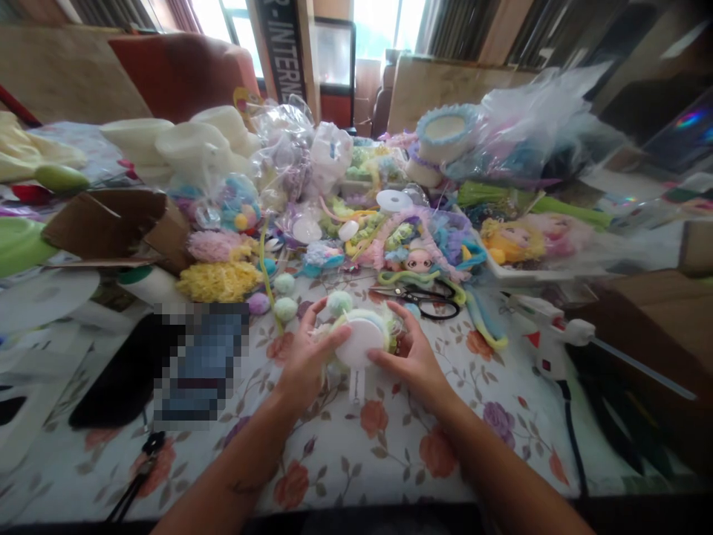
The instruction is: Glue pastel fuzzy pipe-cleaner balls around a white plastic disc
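Observation:
Between my two hands is a small craft piece with a round white disc facing me and pastel yarn around its far edge. A white strip hangs from the disc's lower side. My left hand grips the piece from the left, thumb on the disc. From the right, my right hand holds it with thumb near the rim and fingers behind. A pale green pompom shows at the top by my left fingertips. Whether it is attached I cannot tell. Beyond my right hand lie black-handled scissors.
Several pompoms and a yellow fluffy bundle lie left of centre. A glue gun with its cord is on the right. A phone and a cardboard box sit left. Yarn pieces, doll heads and plastic bags crowd the back.

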Available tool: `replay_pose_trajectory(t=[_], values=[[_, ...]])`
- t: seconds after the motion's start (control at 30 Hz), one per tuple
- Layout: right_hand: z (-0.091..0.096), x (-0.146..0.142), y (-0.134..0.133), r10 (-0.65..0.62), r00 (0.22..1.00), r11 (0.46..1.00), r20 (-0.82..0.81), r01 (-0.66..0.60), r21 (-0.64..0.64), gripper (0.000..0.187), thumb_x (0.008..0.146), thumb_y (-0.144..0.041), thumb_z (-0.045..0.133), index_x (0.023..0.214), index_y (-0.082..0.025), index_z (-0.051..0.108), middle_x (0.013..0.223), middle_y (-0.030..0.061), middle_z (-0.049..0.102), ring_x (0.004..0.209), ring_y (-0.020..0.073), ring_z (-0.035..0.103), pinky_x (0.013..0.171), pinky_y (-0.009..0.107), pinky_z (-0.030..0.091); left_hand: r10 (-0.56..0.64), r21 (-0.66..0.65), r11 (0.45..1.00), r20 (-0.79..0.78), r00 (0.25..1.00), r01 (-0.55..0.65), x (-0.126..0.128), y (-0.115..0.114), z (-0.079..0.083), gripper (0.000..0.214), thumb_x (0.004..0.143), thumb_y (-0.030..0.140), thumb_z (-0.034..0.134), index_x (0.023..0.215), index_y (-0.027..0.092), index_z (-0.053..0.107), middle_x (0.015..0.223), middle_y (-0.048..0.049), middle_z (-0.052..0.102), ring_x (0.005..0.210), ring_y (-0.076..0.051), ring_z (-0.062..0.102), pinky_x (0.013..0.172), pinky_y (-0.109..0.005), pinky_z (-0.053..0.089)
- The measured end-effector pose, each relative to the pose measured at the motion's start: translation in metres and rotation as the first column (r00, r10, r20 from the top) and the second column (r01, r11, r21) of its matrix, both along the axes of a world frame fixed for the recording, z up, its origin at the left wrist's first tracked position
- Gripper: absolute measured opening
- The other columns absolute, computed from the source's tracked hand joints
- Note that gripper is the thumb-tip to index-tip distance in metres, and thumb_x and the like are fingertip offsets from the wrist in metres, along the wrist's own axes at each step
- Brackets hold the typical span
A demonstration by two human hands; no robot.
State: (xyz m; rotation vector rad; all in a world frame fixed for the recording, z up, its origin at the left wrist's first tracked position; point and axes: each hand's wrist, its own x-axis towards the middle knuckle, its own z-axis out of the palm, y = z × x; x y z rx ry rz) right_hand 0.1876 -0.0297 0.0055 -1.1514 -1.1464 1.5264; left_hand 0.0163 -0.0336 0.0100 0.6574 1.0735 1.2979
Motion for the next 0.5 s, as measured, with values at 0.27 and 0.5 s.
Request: replay_pose_trajectory(t=[0.27, 0.5], values=[[0.002, 0.003, -0.001, -0.01, 1.0, 0.999, -0.015, 0.01, 0.036, 0.09, 0.065, -0.032, 0.085, 0.14, -0.026, 0.036, 0.099, 0.0043, 0.072, 0.092, 0.0258, 0.071, 0.079, 0.04, 0.059, -0.039, 0.043, 0.998, -0.068, 0.997, 0.042, -0.006, 0.001, 0.001, 0.078, 0.065, 0.026, 0.085, 0.134, 0.027, 0.049, 0.113, -0.0057, 0.067, 0.094, -0.02, 0.067, 0.072, -0.022, 0.055], [-0.001, 0.005, -0.003, -0.004, 1.0, 0.996, -0.011, 0.005, 0.089, 0.09, 0.065, -0.032, 0.086, 0.141, -0.028, 0.037, 0.099, 0.0044, 0.072, 0.093, 0.0259, 0.071, 0.083, 0.041, 0.058, 0.006, 0.052, 0.999, -0.116, 0.993, 0.0, -0.006, -0.002, 0.009, 0.083, 0.059, 0.026, 0.088, 0.134, 0.027, 0.051, 0.109, -0.0063, 0.066, 0.104, -0.024, 0.062, 0.067, -0.021, 0.055]])
